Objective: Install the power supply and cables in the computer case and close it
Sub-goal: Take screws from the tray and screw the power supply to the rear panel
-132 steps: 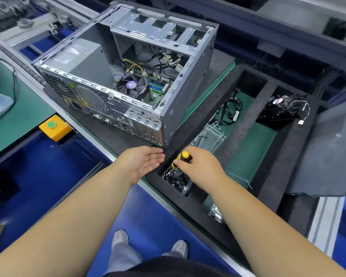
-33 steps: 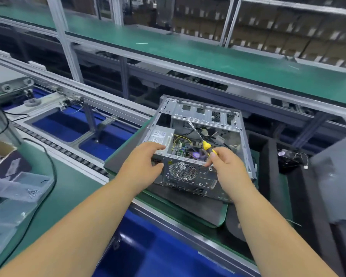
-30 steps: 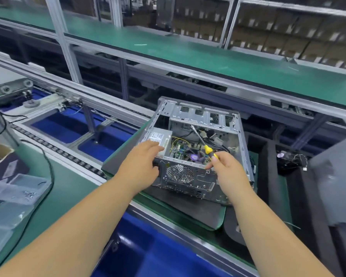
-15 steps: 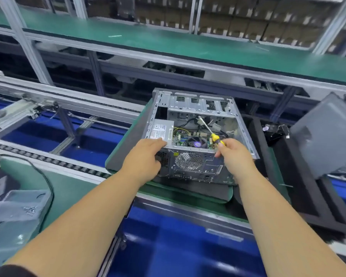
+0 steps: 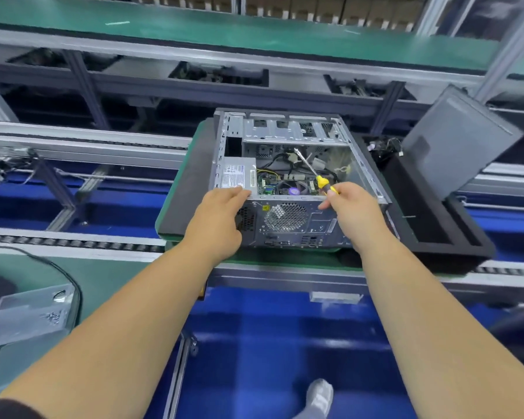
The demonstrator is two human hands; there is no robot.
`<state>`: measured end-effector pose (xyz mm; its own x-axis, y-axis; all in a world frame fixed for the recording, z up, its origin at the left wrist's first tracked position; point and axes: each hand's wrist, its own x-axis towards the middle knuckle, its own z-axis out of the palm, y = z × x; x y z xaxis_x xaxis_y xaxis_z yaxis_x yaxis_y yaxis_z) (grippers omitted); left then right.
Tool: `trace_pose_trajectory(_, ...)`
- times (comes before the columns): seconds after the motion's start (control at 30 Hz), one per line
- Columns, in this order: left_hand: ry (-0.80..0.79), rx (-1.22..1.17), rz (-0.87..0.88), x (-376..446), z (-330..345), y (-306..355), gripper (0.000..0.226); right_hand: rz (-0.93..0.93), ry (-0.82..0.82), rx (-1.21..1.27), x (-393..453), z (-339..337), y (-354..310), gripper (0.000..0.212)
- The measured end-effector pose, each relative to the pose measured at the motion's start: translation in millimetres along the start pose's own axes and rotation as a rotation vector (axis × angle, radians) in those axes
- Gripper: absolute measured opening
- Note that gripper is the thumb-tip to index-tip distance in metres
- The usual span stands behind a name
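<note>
The open grey metal computer case [image 5: 288,179] lies on the flat black foam mat [image 5: 188,182] at the conveyor pallet's centre, the boxy silver power supply [image 5: 236,176] in its near-left corner, the black compartmented foam tray [image 5: 430,219] just right, the flat grey side panel [image 5: 457,140] leaning behind that tray.

Factory assy line: roller conveyor rails [image 5: 73,237], green ESD benches [image 5: 254,34].
</note>
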<state>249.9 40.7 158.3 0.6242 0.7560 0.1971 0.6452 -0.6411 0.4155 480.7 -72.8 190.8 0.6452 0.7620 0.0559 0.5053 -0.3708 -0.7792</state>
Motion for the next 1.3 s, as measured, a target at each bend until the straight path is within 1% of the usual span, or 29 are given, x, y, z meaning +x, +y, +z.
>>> trace_pose_trajectory(0.07,-0.027,0.054,0.040,-2,0,-1,0.082,-0.008,0.055,0.036,-16,4,-3,0.032)
trace_pose_trajectory(0.1,-0.025,0.047,0.055,-3,1,-2,0.081,-0.004,0.089,0.071,-26,7,-4,0.031)
trace_pose_trajectory(0.13,0.013,-0.012,0.066,-6,2,-2,0.078,0.005,0.117,0.114,-35,11,-5,0.030)
trace_pose_trajectory(0.2,0.184,-0.228,0.066,-16,7,-2,0.061,0.032,0.133,0.179,-55,22,-5,0.028)
trace_pose_trajectory(0.27,0.373,-0.367,0.050,-33,16,-2,0.042,0.067,0.110,0.214,-73,35,-1,0.026)
trace_pose_trajectory(0.3,0.407,-0.423,0.012,-42,24,-1,0.036,0.084,0.095,0.228,-83,43,1,0.025)
trace_pose_trajectory(0.33,0.385,-0.512,-0.058,-49,33,-1,0.031,0.100,0.078,0.243,-91,52,4,0.024)
trace_pose_trajectory(0.37,0.320,-0.632,-0.153,-55,42,0,0.028,0.115,0.060,0.261,-100,61,6,0.024)
trace_pose_trajectory(0.43,0.143,-0.846,-0.347,-60,58,-1,0.024,0.150,0.039,0.296,-116,79,12,0.023)
trace_pose_trajectory(0.5,0.021,-0.954,-0.477,-60,70,-4,0.021,0.188,0.016,0.308,-131,96,19,0.024)
trace_pose_trajectory(0.6,-0.079,-1.085,-0.628,-53,83,-5,0.018,0.260,-0.036,0.306,-144,114,28,0.024)
trace_pose_trajectory(0.7,-0.159,-1.251,-0.833,-42,94,-2,0.016,0.326,-0.073,0.315,-149,127,34,0.019)
trace_pose_trajectory(0.73,-0.190,-1.300,-0.869,-39,98,-3,0.018,0.341,-0.081,0.319,-149,131,36,0.018)
trace_pose_trajectory(0.8,-0.218,-1.385,-0.876,-35,106,-5,0.020,0.368,-0.095,0.321,-149,138,40,0.016)
trace_pose_trajectory(0.9,-0.206,-1.442,-0.892,-30,113,-9,0.020,0.408,-0.120,0.331,-148,148,44,0.016)
trace_pose_trajectory(1.03,-0.223,-1.482,-0.929,-23,120,-12,0.016,0.447,-0.148,0.338,-149,159,50,0.016)
trace_pose_trajectory(1.17,-0.181,-1.499,-0.970,-18,124,-13,0.011,0.466,-0.177,0.320,-145,164,55,0.017)
trace_pose_trajectory(1.3,-0.157,-1.495,-0.986,-12,125,-13,0.012,0.485,-0.197,0.320,-139,167,57,0.019)
